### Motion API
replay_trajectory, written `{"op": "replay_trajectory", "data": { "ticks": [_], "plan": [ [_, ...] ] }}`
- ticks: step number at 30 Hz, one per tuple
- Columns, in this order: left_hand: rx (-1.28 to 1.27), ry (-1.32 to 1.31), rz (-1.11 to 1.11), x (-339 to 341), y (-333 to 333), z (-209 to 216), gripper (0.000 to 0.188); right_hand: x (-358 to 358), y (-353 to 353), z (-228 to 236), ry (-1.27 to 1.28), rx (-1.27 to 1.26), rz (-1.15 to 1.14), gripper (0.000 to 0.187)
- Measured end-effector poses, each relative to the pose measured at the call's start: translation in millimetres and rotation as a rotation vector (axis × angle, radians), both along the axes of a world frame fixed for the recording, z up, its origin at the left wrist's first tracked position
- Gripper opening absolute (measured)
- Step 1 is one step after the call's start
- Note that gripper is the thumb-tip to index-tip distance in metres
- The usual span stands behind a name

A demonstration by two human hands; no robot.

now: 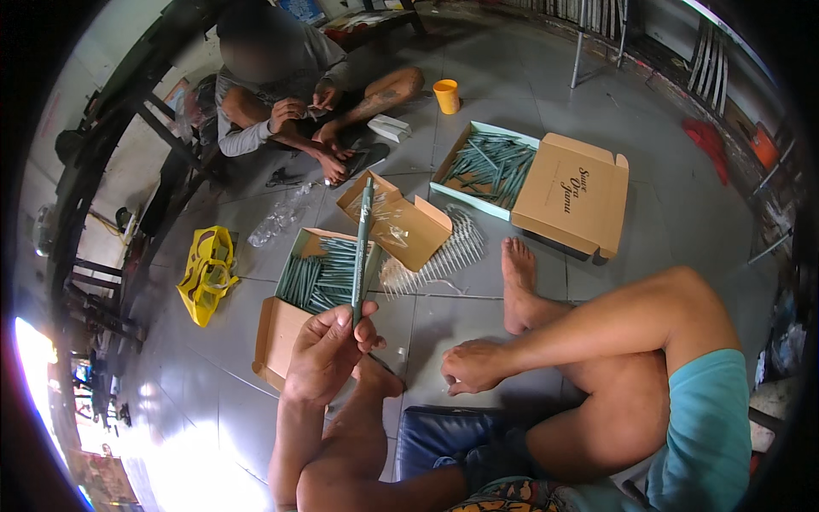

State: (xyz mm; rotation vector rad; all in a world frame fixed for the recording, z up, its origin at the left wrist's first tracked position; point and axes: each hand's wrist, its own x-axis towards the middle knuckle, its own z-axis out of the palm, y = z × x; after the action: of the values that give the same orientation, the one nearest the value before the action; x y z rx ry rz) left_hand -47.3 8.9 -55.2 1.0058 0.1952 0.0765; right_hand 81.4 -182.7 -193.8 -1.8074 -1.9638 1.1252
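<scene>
Upright in my left hand (322,354) is a slim dark green pen (363,243) with pale printing along its side, pinched near its lower end between thumb and fingers. My right hand (473,367) hangs over the floor beside my bare foot, fingers curled in, with nothing visible in it. Behind the left hand stands an open cardboard box (271,341) filled with similar green pens (324,275). Farther right, a second open box (587,192) holds more green pens (490,166) lying loosely. A brown cardboard piece (409,226) lies between the boxes.
Clear slim plastic pieces (439,256) lie in rows on the grey tiles. Crumpled clear plastic (277,220) and a yellow bag (205,277) are at the left. Across from me another person (290,94) sits working with both hands, near an orange cup (446,96). I sit by a dark blue cushion (431,435).
</scene>
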Motion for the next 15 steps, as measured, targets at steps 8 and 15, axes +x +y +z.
{"op": "replay_trajectory", "data": {
  "ticks": [8,15],
  "plan": [
    [0.199,0.249,0.172,30,-22,-7,0.035,8,-18,15,0.084,-0.043,-0.151,0.025],
    [0.63,0.556,-0.001,114,-24,-40,0.036,17,-37,5,0.099,-0.006,-0.131,0.032]
  ]
}}
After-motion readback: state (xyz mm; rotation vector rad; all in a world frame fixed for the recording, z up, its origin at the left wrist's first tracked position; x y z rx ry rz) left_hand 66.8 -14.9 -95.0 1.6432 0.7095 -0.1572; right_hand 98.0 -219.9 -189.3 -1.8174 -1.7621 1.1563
